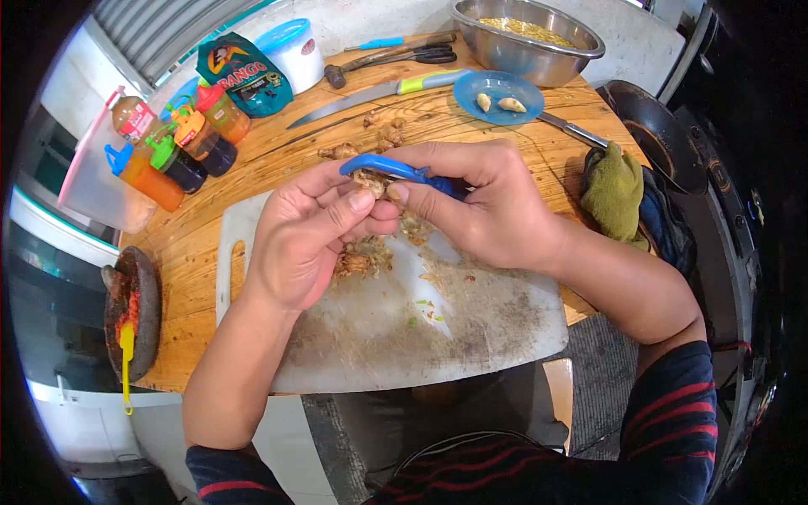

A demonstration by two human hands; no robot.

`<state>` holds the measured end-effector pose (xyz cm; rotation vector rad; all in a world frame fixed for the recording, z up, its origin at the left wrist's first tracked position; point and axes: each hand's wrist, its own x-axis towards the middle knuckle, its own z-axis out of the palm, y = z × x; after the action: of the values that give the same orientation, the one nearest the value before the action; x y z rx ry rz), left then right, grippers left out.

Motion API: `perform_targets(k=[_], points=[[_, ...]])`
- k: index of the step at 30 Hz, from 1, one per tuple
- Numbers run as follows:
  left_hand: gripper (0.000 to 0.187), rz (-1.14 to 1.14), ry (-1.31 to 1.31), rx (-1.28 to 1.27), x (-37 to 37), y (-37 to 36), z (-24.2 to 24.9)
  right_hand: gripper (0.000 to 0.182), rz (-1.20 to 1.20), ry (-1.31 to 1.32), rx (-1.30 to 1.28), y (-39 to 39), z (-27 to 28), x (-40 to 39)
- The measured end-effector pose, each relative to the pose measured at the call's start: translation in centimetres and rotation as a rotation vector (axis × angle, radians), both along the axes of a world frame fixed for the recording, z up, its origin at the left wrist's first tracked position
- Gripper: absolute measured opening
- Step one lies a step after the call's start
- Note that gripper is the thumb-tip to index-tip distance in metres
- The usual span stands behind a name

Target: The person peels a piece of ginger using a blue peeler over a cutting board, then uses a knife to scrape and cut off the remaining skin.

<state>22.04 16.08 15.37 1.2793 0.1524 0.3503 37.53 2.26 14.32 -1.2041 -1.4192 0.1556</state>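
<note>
Above the cutting board, my left hand (307,223) pinches a small knobbly brown root (371,181), which looks like ginger. My right hand (480,198) is closed around a blue-handled peeler (383,165), its blade end against the root. Part of the peeler is hidden by my fingers. Brown peelings (358,259) lie beneath my hands on the worn white cutting board (421,337). Unpeeled root pieces (389,135) rest on the wooden table just beyond. Two pale peeled pieces (511,105) sit on a blue plate (475,88) further back.
A large knife (353,103) and a smaller knife (572,130) lie on the table (189,278). Sauce bottles (181,151) and a teal pouch (244,76) stand at left. There are a stone mortar (145,311), a metal bowl (539,63), a green cloth (614,194) and a black pan (656,135).
</note>
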Motion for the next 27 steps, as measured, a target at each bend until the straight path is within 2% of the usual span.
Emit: perform_targets(k=[9, 11, 14, 23, 27], points=[[0.031, 0.038, -0.009, -0.041, 0.1, -0.3, 0.5, 0.028, 0.066, 0.246, -0.107, 0.3, 0.1, 0.6], [0.032, 0.027, -0.040, -0.053, 0.0, -0.2, 0.7, 0.029, 0.001, -0.009, -0.002, 0.1, 0.0, 0.7], [0.033, 0.024, -0.015, -0.015, -0.1, -0.1, 0.9, 0.028, -0.010, -0.096, 0.057, 0.3, 0.2, 0.5], [0.028, 0.116, 0.018, 0.093, -0.2, -0.6, 1.0, 0.028, -0.090, -0.233, 0.092, 0.3, 0.3, 0.3], [0.027, 0.123, 0.018, 0.165, -0.2, -0.9, 0.8, 0.026, -0.073, -0.145, 0.082, 0.1, 0.1, 0.1]])
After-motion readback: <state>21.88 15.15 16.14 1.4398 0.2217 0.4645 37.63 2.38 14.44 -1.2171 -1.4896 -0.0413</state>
